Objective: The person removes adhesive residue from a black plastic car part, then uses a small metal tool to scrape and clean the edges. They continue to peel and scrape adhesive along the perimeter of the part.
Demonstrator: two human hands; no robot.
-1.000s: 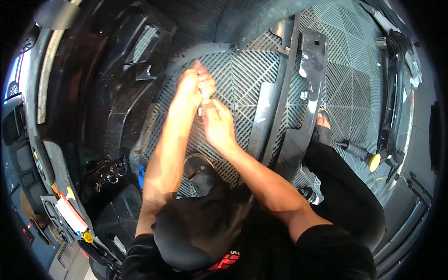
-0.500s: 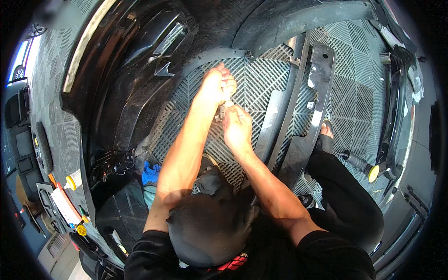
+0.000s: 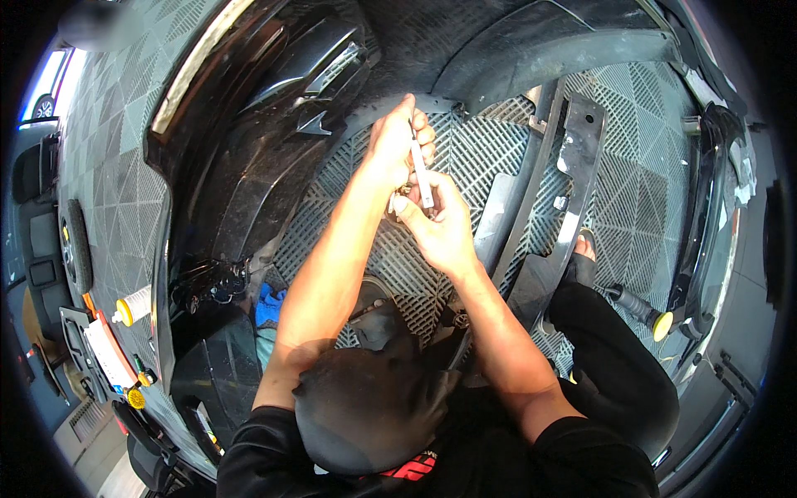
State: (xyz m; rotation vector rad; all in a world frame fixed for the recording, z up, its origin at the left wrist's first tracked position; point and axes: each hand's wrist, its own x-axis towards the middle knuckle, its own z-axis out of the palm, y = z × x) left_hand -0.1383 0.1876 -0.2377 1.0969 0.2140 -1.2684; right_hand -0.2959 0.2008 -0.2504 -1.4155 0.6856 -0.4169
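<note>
Both my hands are close together over the slatted grey floor. My left hand (image 3: 395, 148) is closed around the upper part of a slim whitish rod (image 3: 422, 173), with the thumb pointing up along it. The rod's lower end lies by the curled fingers of my right hand (image 3: 444, 224). Between the thumb and fingers of my right hand is a small brass-and-silver metal part (image 3: 402, 192), whose exact kind is too small to make out. Just ahead of the hands curves a large black car bumper cover (image 3: 390, 62).
To my right lie a long black metal beam (image 3: 564, 224) and a flashlight-like black tool with a yellow end (image 3: 639, 311). A blue cloth (image 3: 270, 305) is beside my left forearm. At the left stand a white bottle with a yellow cap (image 3: 133, 307) and a wheel (image 3: 76, 245).
The whitish rod now shows lengthwise between my hands, where before little of it could be seen. My right hand has turned palm-up and the view has shifted slightly.
</note>
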